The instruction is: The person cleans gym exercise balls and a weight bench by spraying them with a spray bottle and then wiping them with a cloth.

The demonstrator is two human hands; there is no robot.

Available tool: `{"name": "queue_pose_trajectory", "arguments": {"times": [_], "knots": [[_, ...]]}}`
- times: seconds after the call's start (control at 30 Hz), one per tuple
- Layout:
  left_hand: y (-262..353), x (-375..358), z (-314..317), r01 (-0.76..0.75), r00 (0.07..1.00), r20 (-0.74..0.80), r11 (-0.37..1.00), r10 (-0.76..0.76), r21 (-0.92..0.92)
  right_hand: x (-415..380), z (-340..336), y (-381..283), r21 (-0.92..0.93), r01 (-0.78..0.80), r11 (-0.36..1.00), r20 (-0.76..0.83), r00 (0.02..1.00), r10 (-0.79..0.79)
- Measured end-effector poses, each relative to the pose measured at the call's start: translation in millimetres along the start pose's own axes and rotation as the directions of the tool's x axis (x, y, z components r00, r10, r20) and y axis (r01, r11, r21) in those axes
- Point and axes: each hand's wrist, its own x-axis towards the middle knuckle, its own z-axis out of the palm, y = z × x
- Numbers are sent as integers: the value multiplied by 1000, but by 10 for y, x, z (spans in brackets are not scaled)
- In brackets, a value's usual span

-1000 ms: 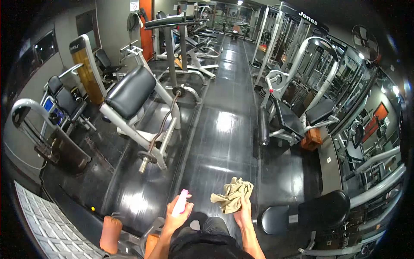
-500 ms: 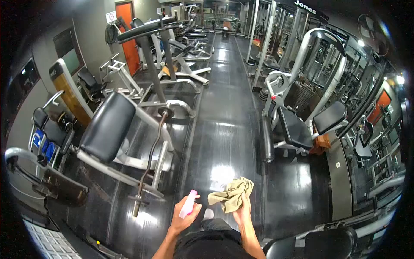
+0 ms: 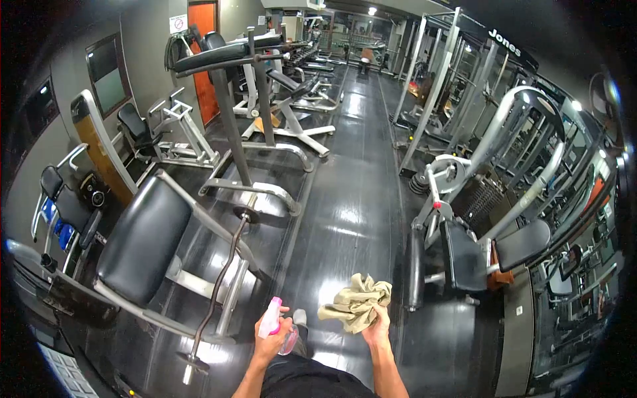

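Note:
My left hand (image 3: 273, 338) is wrapped around a spray bottle (image 3: 271, 320) with a pink and white trigger head. Part of its clear body shows below the fingers. In my right hand (image 3: 377, 326) is a crumpled olive-beige cloth (image 3: 358, 304), gripped at its right side with loose folds spreading to the left. Both hands are in front of my body, apart from each other, above the dark floor. Nearest on the left is a bent curl bar (image 3: 224, 278), resting on a bench frame with a black pad (image 3: 144, 240).
A shiny black floor aisle (image 3: 352, 179) runs forward between machines. To the right stands a leg machine with a black seat (image 3: 464, 257) and roller pad (image 3: 415, 268). Further left are more benches and a tall padded frame (image 3: 229, 56). An orange door (image 3: 204, 66) is at the back left.
The view has tilted up and shifted as I move along the aisle. The spray bottle has turned, showing more of its body, and the cloth has spread into a rounder bunch.

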Motion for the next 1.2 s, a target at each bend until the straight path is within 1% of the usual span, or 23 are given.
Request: {"name": "queue_pose_trajectory", "arguments": {"times": [0.03,0.13,0.17,0.23,0.27,0.3,0.33,0.4,0.43,0.47,0.53,0.67,0.73,0.8,0.87,0.9,0.93,1.0,1.03,1.07,1.13,1.17,1.2], "knots": [[-48,204,34,20,1000,2,999,-20,-34,227,-9,12,6,-14,1000,-1,1000,14],[13,875,193,-2,1000,24,1000,3,-9,855,136,-15,-12,-24,1000,-11,1000,24],[-61,1105,216,-34,999,21,997,33,64,1036,219,-36,11,-23,1000,9,1000,23],[-42,1505,295,-56,998,25,998,55,42,1401,300,-2,68,-27,997,33,999,25],[-18,1695,345,-70,997,28,997,69,21,1554,342,-9,40,-43,998,9,999,42],[33,1881,382,-32,999,45,999,30,41,1713,341,-22,11,-45,999,22,999,44],[101,2032,433,-25,999,40,999,23,43,1876,348,-31,-16,-49,999,39,998,49],[239,2367,548,-68,995,75,994,61,91,2144,392,-103,19,-94,995,19,995,93],[202,2522,579,-50,995,85,998,46,44,2266,443,-155,22,-93,995,26,995,93],[150,2692,626,-51,995,83,998,47,44,2420,423,-157,32,-75,997,-20,997,75],[38,3037,743,-47,996,78,999,47,2,2762,275,-171,113,-115,987,-66,990,123],[-94,3720,1060,-73,996,46,995,70,70,3478,116,-320,159,-114,981,-57,991,124],[-201,4055,1244,-32,999,-9,999,33,26,3837,49,-470,115,-134,984,-104,984,147],[-218,4390,1461,-41,999,-17,997,42,58,4254,-41,-653,128,-159,979,-76,982,170],[-211,4734,1690,-30,998,-54,1000,30,3,4693,-78,-858,54,-157,986,-113,980,162],[-250,4874,1772,-60,996,-71,997,63,40,4905,-125,-933,60,-172,983,-61,983,175],[-275,5060,1864,-64,995,-78,997,67,45,5166,-153,-1005,62,-176,982,-53,982,180],[-313,5335,2033,-86,990,-114,996,85,-3,5577,-168,-1144,-35,-184,982,-11,983,184],[-314,5455,2100,-76,990,-119,997,75,-3,5772,-134,-1212,-56,-189,980,-36,982,187],[-313,5592,2153,-72,990,-119,997,74,23,5972,-105,-1289,-83,-172,982,14,985,173],[-360,5870,2231,-61,989,-130,997,67,45,6268,85,-1458,-119,-200,972,-47,980,196],[-406,6021,2253,-58,995,-83,996,63,68,6446,101,-1486,-125,-211,970,-46,977,206],[-430,6178,2297,-57,998,-37,994,60,92,6634,111,-1504,-116,-200,973,-11,980,200]]}}
